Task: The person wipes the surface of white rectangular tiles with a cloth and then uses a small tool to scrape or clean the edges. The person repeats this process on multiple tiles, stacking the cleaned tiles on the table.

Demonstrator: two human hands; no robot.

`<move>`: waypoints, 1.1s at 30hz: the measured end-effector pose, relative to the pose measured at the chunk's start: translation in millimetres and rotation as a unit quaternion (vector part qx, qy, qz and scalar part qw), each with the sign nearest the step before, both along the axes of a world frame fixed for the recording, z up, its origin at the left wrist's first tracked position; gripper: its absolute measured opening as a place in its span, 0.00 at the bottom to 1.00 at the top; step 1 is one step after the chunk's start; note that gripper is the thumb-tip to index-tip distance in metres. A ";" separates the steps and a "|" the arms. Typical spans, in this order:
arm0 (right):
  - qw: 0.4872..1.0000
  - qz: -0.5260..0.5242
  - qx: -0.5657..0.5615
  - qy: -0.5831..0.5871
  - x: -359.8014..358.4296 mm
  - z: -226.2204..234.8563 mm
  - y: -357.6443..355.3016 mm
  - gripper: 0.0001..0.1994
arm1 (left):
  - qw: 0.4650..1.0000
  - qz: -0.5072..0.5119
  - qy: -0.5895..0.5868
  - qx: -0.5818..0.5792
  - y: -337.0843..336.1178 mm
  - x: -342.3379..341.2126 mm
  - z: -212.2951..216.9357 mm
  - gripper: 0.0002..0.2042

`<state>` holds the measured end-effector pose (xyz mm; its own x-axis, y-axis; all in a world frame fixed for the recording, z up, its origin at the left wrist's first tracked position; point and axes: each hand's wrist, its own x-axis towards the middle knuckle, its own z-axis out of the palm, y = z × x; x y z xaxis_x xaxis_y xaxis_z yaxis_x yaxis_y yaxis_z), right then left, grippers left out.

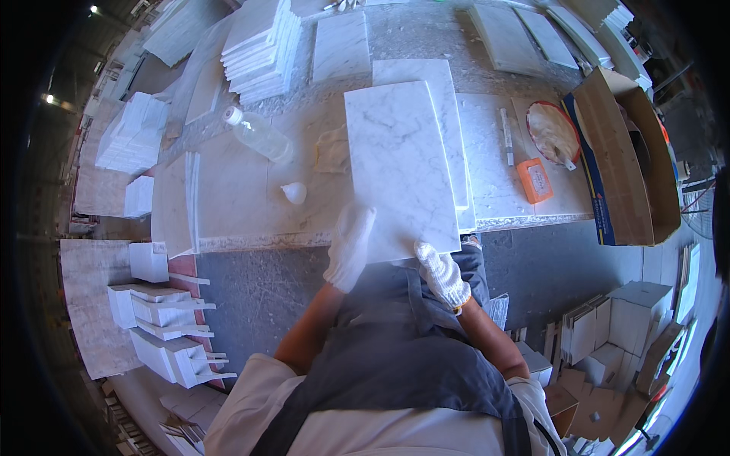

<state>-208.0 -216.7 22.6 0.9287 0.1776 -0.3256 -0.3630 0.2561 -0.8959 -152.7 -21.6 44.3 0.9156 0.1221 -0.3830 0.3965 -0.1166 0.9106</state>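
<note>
White marble with thin grey lines makes up the big flat tile (399, 171) that both hands hold. The tile lies flat over the near edge of the stone worktable (243, 205), and its near end sticks out past the edge toward the person.

The left hand (350, 247) wears a white knit glove. Its fingers are stretched out and pressed flat on the tile's near left corner. The right hand (442, 275) wears the same kind of glove. It grips the tile's near right corner, with its fingers curled around the edge.

Another marble tile (449, 114) lies under the held one and peeks out on the right side and the far side.

Left of the held tile sits a crumpled tan cloth (332, 150), just beside it. A clear plastic bottle (258, 134) lies on its side farther left. A small white cap-like thing (294, 192) sits near the table's front edge.

Right of the tiles lies a white marker pen (506, 135). Next to it is a small orange box (535, 180). Behind that is a round dish with white paste (553, 131). An open cardboard box (635, 159) stands at the right end of the table.

A stack of white tiles (262, 49) rests at the far side of the table. More white stone pieces (171, 334) are piled on the floor at the left.
</note>
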 end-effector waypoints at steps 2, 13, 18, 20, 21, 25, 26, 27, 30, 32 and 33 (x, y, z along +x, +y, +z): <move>0.998 -0.005 -0.050 -0.042 0.6 -3.2 0.1 0.24 | 0.998 0.054 0.005 -0.036 1.5 3.0 -9.4 0.28; 0.998 -0.005 -0.053 0.015 1.5 -22.2 7.1 0.22 | 0.990 0.125 -0.052 -0.041 15.9 7.0 -7.8 0.24; 0.999 -0.002 0.002 0.043 3.8 -33.0 7.1 0.21 | 0.992 0.105 -0.067 -0.034 9.7 6.1 -18.5 0.24; 0.998 -0.026 0.060 0.027 3.4 -36.7 8.2 0.21 | 0.993 0.097 -0.052 -0.028 8.8 5.1 -22.9 0.25; 0.997 -0.031 0.067 0.035 3.2 -38.1 8.9 0.21 | 0.994 0.093 -0.052 -0.036 8.6 4.7 -24.6 0.24; 0.996 -0.022 0.071 0.050 3.9 -38.6 9.5 0.22 | 0.992 0.090 -0.065 -0.052 9.6 5.2 -26.6 0.25; 0.996 -0.025 0.052 0.062 4.8 -37.5 9.8 0.22 | 0.993 0.092 -0.060 -0.047 9.7 5.3 -26.0 0.25; 0.996 -0.024 0.077 0.049 5.5 -35.7 9.9 0.22 | 0.993 0.091 -0.056 -0.050 9.4 5.3 -25.0 0.25; 0.993 -0.037 0.104 0.038 7.7 -26.7 12.8 0.24 | 0.993 0.104 -0.028 -0.040 7.0 4.8 -21.4 0.25; 0.994 -0.051 0.093 0.021 8.0 -17.5 15.2 0.25 | 0.992 0.120 -0.029 -0.038 5.0 7.1 -19.9 0.23; 0.996 -0.050 0.077 0.012 7.9 -11.9 16.1 0.25 | 0.992 0.115 -0.034 -0.048 4.6 9.8 -19.5 0.23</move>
